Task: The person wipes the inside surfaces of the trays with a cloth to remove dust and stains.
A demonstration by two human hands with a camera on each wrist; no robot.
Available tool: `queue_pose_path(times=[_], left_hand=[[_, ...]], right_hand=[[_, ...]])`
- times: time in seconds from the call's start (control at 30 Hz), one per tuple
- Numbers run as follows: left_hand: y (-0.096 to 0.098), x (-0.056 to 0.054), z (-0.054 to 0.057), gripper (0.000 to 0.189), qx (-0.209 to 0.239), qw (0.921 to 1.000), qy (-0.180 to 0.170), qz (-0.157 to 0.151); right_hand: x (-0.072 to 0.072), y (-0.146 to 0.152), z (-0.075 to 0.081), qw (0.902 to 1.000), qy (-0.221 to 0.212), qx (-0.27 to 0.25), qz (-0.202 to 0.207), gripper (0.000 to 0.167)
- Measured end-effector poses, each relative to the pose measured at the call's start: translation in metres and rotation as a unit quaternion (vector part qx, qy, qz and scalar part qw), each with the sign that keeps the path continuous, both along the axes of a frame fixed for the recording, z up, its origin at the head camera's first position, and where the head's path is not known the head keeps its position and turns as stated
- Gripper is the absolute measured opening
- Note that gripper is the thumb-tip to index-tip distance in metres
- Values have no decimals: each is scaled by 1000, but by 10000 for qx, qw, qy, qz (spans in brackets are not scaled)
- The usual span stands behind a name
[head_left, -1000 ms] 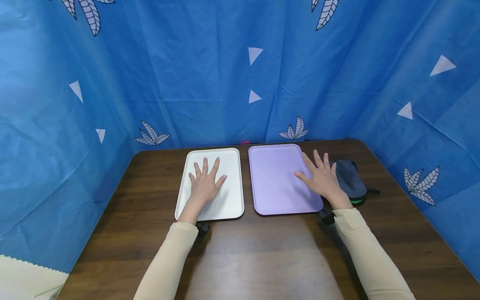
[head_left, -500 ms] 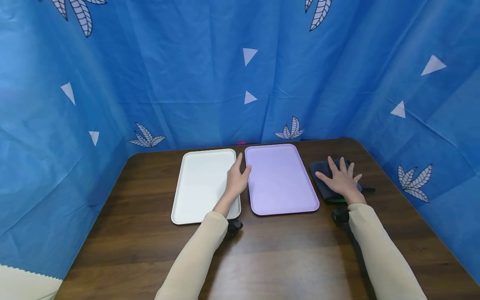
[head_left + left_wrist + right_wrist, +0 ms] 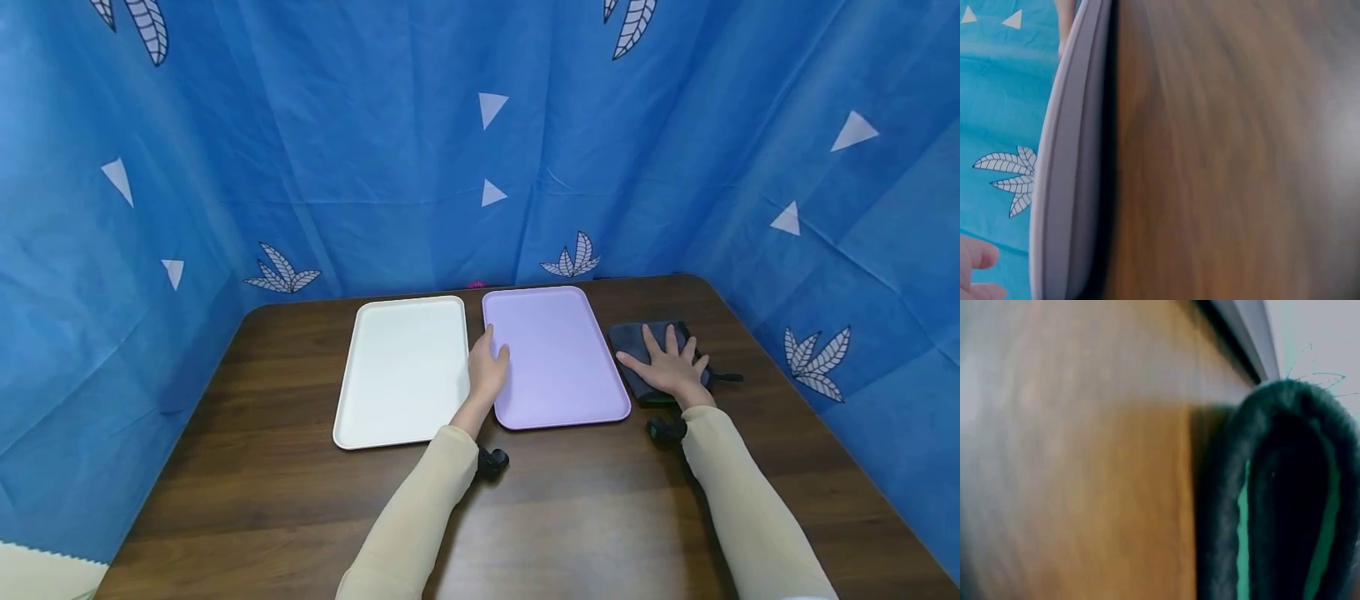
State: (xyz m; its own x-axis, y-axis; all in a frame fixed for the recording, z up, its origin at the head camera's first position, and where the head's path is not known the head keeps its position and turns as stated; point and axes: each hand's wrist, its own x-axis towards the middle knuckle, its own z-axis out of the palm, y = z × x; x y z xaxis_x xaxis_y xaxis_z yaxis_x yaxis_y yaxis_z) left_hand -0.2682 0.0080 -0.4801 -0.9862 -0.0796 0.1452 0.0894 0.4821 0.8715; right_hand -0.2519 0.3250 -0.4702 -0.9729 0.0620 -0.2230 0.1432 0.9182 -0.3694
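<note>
My left hand is over the left edge of the lilac tray, thumb apart from the fingers. Whether it touches the tray cannot be made out. In the left wrist view, fingertips show at the lower left, with the tray's side wall beside them. My right hand lies with spread fingers over a dark grey folded cloth item, which has a black strap. Its rounded fold and green edging show in the right wrist view; the right fingers are out of that view.
A white tray lies left of the lilac one, with a narrow gap between. Both are on a brown wooden table. A blue patterned curtain encloses the table's back and sides.
My left hand has moved right, from above the white tray to the lilac tray's left edge. The right hand has moved from the lilac tray's right side onto the dark cloth item.
</note>
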Motion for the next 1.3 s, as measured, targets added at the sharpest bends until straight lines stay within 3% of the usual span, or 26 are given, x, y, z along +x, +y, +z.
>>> queue_pose_path(times=[0.2,0.3,0.67,0.93,1.07,1.2,1.3], left_hand=[[5,2,-10,49,-315,9973,565,355],[6,3,-14,52,-300,9961,686,460],[7,1,-15,54,116,9898,1055,950],[3,-2,-8,60,510,9927,725,822],[2,2,-8,61,916,9922,185,824],[1,3,-9,57,1327,9874,-329,794],[2,1,-8,52,1914,9786,-536,534]], right_hand=[[2,-2,-10,9998,166,28,-138,104],[3,-5,-13,9993,271,30,-239,103],[0,-25,-13,9919,1184,101,-453,83],[1,-32,-14,9811,1860,42,-536,64],[3,-33,-15,9774,2023,-4,-620,60],[6,-32,-16,9756,2072,-49,-720,58],[8,-30,-17,9735,2146,-19,-787,57]])
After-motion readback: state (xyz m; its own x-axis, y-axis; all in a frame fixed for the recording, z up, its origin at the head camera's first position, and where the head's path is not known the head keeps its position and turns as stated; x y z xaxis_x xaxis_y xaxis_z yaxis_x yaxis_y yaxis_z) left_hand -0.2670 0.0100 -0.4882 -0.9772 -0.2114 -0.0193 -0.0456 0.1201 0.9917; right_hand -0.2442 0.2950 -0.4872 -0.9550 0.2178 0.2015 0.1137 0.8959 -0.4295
